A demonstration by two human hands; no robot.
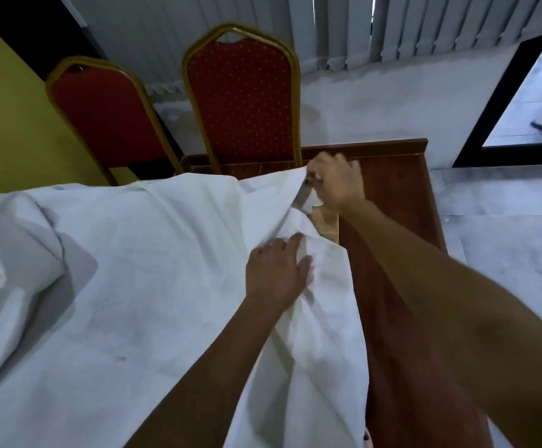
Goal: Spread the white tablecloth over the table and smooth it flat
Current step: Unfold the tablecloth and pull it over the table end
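The white tablecloth (pixel 133 270) covers most of the table (pixel 402 221), lying rumpled with deep folds toward the left. Its right edge runs slantwise from the far side toward the viewer, leaving a broad strip of dark brown wood bare along the table's right side and far right corner. Beyond that bare strip, grey floor (pixel 489 237) lies open to the right. The far side is more crowded: a red chair with a gold frame (pixel 243 101) stands right against the table's far edge, and a second red chair (pixel 101 114) stands just beside it to the left, near the yellow wall (pixel 1 124). Vertical blinds (pixel 424 27) hang behind them. The right hand (pixel 337 182) is over the far part of the table, its fingers curled and pinching the cloth's edge, which rises to a peak there above the wood. The left hand (pixel 276 270) rests palm down on the cloth near its right edge, nearer the viewer than the right hand, with its fingers close together and fairly straight and the thumb out to the side, pressing into the creased fabric.
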